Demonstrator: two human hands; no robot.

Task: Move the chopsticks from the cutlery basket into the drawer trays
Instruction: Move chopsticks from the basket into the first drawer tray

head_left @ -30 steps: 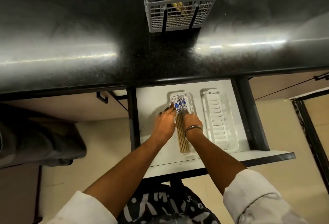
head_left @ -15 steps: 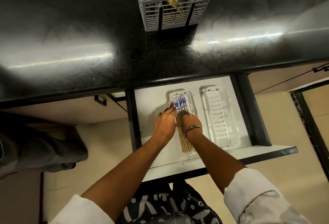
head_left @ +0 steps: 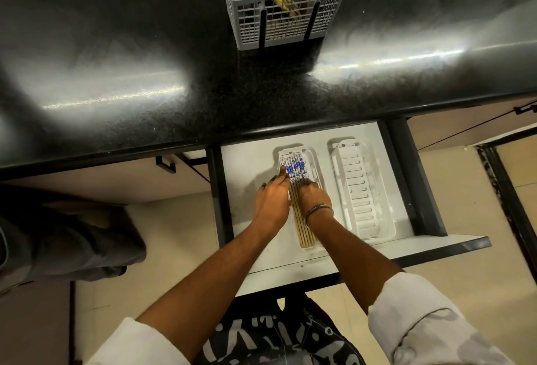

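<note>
both hands flat: left hand and right hand open-fingered, flanking chopsticks in left tray; nothing gripped. nudge sticks parallel, ends flush. more wait in cutlery basket on bench.

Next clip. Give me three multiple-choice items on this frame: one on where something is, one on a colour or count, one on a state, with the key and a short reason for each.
1. Where do the chopsticks in the drawer lie?
A. in the left tray
B. in the right tray
C. on the counter

2. What colour is the pattern on the chopstick tops?
A. red
B. blue
C. green

3. What is the state of the right tray?
A. full of chopsticks
B. holds nothing
C. turned on its side

Key:
1 A: the bundle lies lengthwise in the left tray, between the left hand and the right hand.
2 B: blue marks on white show at the far ends.
3 B: only its ribbed bottom shows, flat in the drawer.

More chopsticks remain in the basket on the counter.
</note>
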